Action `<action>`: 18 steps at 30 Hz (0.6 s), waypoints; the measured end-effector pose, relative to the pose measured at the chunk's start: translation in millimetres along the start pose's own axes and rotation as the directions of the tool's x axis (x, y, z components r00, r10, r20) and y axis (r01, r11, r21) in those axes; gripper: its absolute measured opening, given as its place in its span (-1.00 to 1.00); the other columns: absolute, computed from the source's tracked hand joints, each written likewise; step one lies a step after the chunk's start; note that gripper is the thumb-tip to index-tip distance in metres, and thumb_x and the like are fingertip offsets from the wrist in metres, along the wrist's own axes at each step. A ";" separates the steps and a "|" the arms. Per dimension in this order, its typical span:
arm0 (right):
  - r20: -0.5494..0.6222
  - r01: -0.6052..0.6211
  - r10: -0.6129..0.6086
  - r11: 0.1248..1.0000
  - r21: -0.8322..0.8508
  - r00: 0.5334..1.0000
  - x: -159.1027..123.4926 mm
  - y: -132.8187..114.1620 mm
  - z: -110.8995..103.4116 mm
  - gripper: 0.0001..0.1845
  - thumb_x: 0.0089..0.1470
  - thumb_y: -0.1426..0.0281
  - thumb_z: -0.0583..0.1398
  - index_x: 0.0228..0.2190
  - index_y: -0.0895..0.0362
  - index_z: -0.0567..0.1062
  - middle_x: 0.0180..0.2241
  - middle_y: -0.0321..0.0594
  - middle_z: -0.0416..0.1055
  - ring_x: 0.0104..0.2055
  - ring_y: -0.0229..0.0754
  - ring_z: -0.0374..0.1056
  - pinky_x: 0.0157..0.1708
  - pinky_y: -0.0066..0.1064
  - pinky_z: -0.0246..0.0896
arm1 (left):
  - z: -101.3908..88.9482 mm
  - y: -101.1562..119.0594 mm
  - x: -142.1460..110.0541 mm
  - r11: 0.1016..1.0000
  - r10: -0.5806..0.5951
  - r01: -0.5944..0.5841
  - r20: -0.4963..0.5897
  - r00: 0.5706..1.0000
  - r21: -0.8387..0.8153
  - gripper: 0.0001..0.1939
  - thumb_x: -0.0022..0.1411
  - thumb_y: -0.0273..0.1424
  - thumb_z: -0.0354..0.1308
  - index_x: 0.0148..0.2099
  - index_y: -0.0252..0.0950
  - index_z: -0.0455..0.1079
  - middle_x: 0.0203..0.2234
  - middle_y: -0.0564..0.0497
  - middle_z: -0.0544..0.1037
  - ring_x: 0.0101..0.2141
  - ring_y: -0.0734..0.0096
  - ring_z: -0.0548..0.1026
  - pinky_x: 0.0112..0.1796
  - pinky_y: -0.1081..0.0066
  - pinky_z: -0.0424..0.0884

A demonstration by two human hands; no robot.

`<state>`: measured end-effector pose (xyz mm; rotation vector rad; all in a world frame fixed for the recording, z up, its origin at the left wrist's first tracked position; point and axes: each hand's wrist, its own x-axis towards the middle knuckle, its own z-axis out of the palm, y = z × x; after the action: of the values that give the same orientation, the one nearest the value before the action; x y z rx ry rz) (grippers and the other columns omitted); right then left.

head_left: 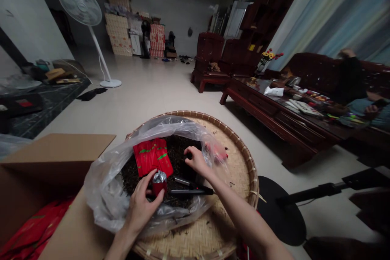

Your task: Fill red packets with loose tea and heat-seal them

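My left hand (142, 196) holds a small red packet (159, 187) upright, its silver-lined mouth open at the top. To its right, my right hand (196, 161) hovers over dark loose tea leaves (179, 146) with its fingers curled together; what lies between them is too dark to make out. The leaves sit in a clear plastic bag (105, 178) with its mouth spread wide. On them lies a fanned stack of flat red packets (150, 154). A black and silver device (190, 191) with a small red light rests between my hands.
Beneath the bag is a round woven bamboo tray (240, 150). An open cardboard box (57, 146) with red packets (39, 223) stands at left. A black round stand base (282, 211) is right of the tray. Beyond are a white fan (105, 57), a wooden table (258, 101) and a seated person (350, 73).
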<state>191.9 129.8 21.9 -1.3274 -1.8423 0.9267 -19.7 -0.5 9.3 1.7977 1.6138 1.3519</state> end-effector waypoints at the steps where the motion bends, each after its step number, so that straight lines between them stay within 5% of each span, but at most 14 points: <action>1: -0.043 -0.027 0.031 0.995 0.096 0.999 -0.5 -0.1 -1.0 -0.73 -0.28 0.65 0.12 -0.46 0.11 0.37 -0.38 -0.33 0.29 -0.26 -0.22 0.20 -0.17 -0.37 0.11 | 0.1 0.2 0.2 1.000 0.005 -0.005 -0.001 1.000 0.001 -0.52 0.15 -0.27 0.13 0.12 -0.25 0.25 -0.05 -0.11 0.43 -0.20 0.32 0.49 -0.35 0.45 0.53; 5: -0.097 -0.129 0.205 0.853 0.506 0.974 -1.8 0.9 -0.4 -0.70 -0.25 0.50 0.16 -0.34 0.10 0.39 -0.42 -0.39 0.30 -0.38 -0.29 0.21 -0.32 -0.45 0.15 | 0.9 2.5 0.8 1.000 -0.001 0.001 0.001 1.000 0.002 -0.53 0.14 -0.26 0.13 0.10 -0.25 0.26 -0.07 -0.10 0.44 -0.22 0.31 0.49 -0.37 0.45 0.53; 9: 0.014 -0.213 0.347 0.543 0.812 0.938 -2.8 0.8 4.1 -0.70 -0.19 0.42 0.13 -0.29 0.11 0.40 -0.53 -0.39 0.30 -0.51 -0.32 0.22 -0.45 -0.47 0.20 | 1.3 3.8 0.6 1.000 0.003 -0.003 0.005 1.000 0.002 -0.53 0.15 -0.27 0.12 0.10 -0.25 0.26 -0.06 -0.11 0.43 -0.24 0.32 0.50 -0.37 0.46 0.52; 14: 0.154 -0.246 0.391 0.196 0.949 0.907 -5.7 -5.8 6.2 -0.78 -0.09 0.38 0.07 -0.35 0.18 0.41 -0.42 -0.16 0.44 -0.36 -0.21 0.37 -0.44 -0.41 0.30 | 1.3 3.3 0.3 1.000 0.021 -0.021 0.006 1.000 0.011 -0.53 0.14 -0.26 0.13 0.10 -0.24 0.27 -0.08 -0.09 0.44 -0.26 0.34 0.50 -0.37 0.46 0.51; 18: 0.335 -0.294 0.409 -0.162 0.942 0.849 -7.0 -9.5 8.0 -0.67 0.11 0.21 0.01 -0.33 0.21 0.40 -0.37 -0.08 0.46 -0.45 -0.27 0.35 -0.60 -0.52 0.24 | 1.5 5.1 1.5 0.999 0.033 -0.033 0.004 0.999 0.013 -0.54 0.15 -0.27 0.13 0.10 -0.24 0.27 -0.07 -0.09 0.44 -0.23 0.32 0.49 -0.36 0.46 0.51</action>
<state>182.5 119.7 25.0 -0.7099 -0.1237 1.9347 -15.8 -0.1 13.2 1.8407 1.6022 1.3545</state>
